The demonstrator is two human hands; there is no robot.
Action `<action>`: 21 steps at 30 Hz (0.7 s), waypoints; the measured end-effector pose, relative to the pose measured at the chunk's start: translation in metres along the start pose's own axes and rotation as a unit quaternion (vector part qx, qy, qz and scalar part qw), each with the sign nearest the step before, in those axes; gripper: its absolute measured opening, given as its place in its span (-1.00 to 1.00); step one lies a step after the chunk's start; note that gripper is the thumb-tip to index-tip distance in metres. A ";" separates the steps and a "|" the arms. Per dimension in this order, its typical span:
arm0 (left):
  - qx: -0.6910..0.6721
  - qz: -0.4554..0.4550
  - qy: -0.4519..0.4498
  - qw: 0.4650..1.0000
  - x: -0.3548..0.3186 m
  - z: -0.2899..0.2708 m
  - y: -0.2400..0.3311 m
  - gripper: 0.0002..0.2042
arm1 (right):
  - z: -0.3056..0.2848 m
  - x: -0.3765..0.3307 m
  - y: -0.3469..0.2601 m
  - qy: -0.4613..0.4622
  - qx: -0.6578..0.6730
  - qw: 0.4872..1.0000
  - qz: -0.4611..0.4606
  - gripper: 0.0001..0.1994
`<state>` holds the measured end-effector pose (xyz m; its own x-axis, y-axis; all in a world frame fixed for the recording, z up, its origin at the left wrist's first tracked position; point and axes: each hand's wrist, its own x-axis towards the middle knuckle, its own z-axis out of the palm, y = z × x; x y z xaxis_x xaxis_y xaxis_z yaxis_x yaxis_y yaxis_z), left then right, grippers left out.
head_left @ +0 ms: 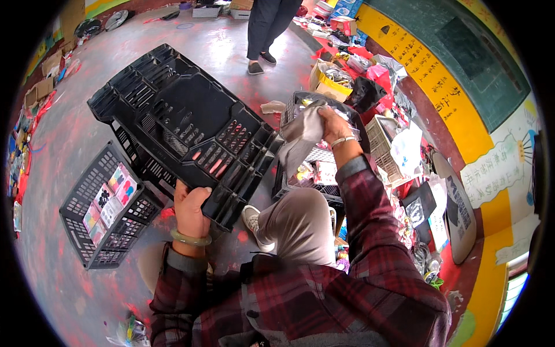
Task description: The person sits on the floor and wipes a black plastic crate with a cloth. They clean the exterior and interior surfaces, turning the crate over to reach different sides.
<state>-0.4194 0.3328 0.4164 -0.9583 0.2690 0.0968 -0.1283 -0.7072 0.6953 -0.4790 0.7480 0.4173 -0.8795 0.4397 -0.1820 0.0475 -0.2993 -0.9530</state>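
Observation:
A large black plastic crate (185,115) is tilted up in front of me, with a broad slotted side toward me. My left hand (192,211) grips its near lower edge; some fingers show pink through the slots. In my right hand (336,126) is a bunched grey cloth (300,133), whose lower end hangs against the crate's right edge. The fingers are closed around the cloth. Whether the cloth presses on the crate there I cannot tell. A smaller black basket (110,243) holding packets with coloured shapes stands on the floor left of my left hand.
Baskets of small packaged goods stand just beyond my right knee (303,217), one a beige basket (384,151). Bags and cartons line the right wall, where an oval board (461,214) leans. Another person's legs (266,29) stand at the far side. More goods line the left wall.

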 end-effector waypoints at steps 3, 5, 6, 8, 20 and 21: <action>-0.003 0.006 0.003 1.000 0.001 -0.007 -0.001 -0.46 | 0.042 -0.055 0.006 -0.056 0.024 0.997 -0.038 -0.73; 0.000 0.000 0.012 1.000 0.002 -0.007 -0.001 -0.47 | 0.049 -0.075 0.006 -0.092 0.045 0.994 -0.030 -0.69; 0.004 -0.003 0.024 1.000 0.001 -0.008 -0.001 -0.47 | 0.062 -0.097 -0.002 -0.073 0.034 0.997 -0.006 -0.65; -0.001 0.003 0.003 1.000 0.001 0.002 0.004 -0.47 | 0.057 -0.100 -0.003 -0.104 0.063 0.992 -0.034 -0.64; -0.047 -0.003 -0.036 0.998 0.003 -0.005 0.005 -0.45 | 0.113 -0.138 0.034 -0.075 -0.328 0.895 -0.293 -0.70; -0.047 -0.003 -0.037 0.998 0.003 -0.006 0.005 -0.45 | 0.120 -0.140 0.039 -0.098 -0.395 0.861 -0.304 -0.68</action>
<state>-0.4248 0.3268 0.4159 -0.9368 0.3174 0.1474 -0.1597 -0.7626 0.6268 -0.4112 0.5733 0.4351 -0.9146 0.1372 0.3803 -0.2114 0.6395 -0.7391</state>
